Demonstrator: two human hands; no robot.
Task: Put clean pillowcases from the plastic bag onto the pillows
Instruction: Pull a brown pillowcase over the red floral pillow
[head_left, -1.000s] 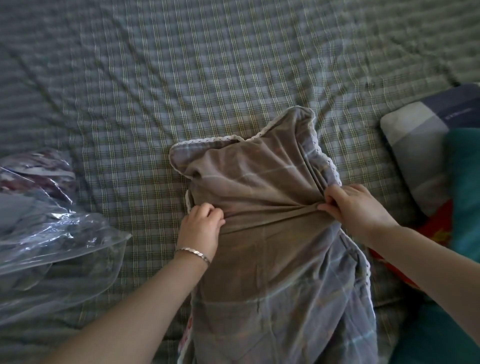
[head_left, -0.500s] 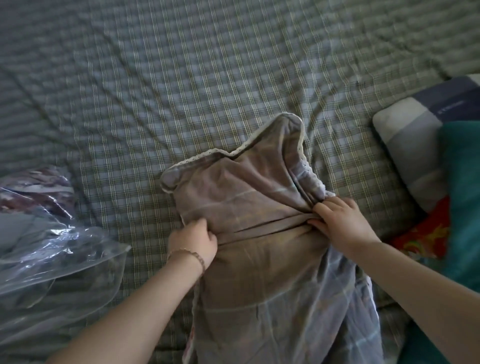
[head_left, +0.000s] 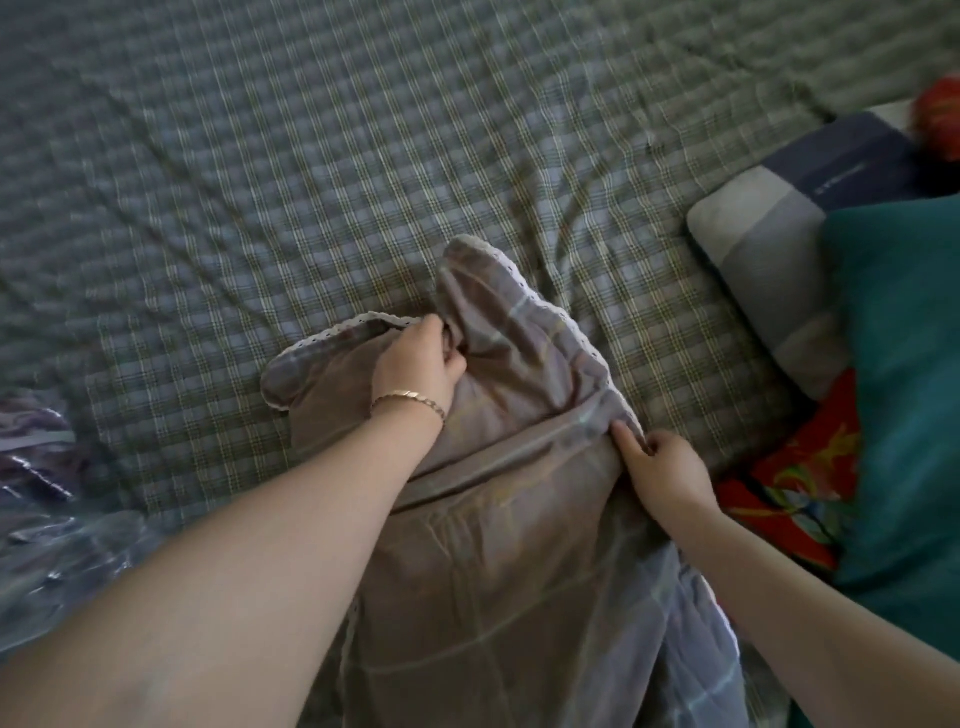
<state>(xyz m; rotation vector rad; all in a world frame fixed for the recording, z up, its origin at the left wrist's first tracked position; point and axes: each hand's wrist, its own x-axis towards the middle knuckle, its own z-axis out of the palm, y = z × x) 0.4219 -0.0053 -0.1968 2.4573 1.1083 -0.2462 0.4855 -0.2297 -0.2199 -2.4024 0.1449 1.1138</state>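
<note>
Pillowcase (head_left: 493, 561), grey-brown with lace trim, lies mid-bed (head_left: 311, 156). Its filling is hidden and its lower end is cut off. Left hand (head_left: 415, 364) grips bunched fabric near the top; right hand (head_left: 667, 470) pinches the right edge. Plastic bag (head_left: 52, 525), far left, blurred and cropped, holds indistinct patterned cloth.

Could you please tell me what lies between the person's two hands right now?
In the head view, only the pillowcase lies between the left hand and the right hand: a stretch of its wrinkled cloth, which both hands grip.
</note>
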